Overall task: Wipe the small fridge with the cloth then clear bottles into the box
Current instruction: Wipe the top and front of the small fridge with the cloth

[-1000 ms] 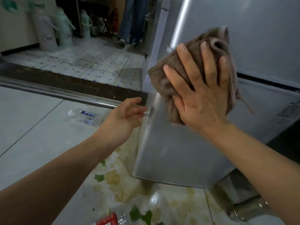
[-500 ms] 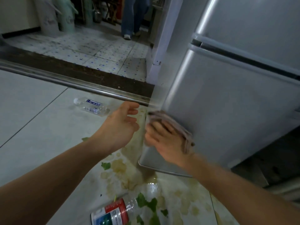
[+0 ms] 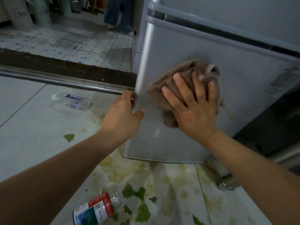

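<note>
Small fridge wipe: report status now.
Right hand flat on crumpled brown cloth, pressed to grey fridge door. Left hand holds door edge. Two plastic bottles lying on stained floor.

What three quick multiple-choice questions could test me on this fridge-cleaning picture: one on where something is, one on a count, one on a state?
1. Where is the cloth?
A on the floor
B against the fridge door
C in a box

2. How many bottles lie on the floor?
A two
B none
C five

3. What is the right hand doing?
A hanging idle
B gripping a bottle
C pressing flat on the cloth

Answers:
1 B, the cloth is spread on the door.
2 A, a clear bottle and a red-labelled bottle.
3 C, fingers straight over the cloth.
</note>
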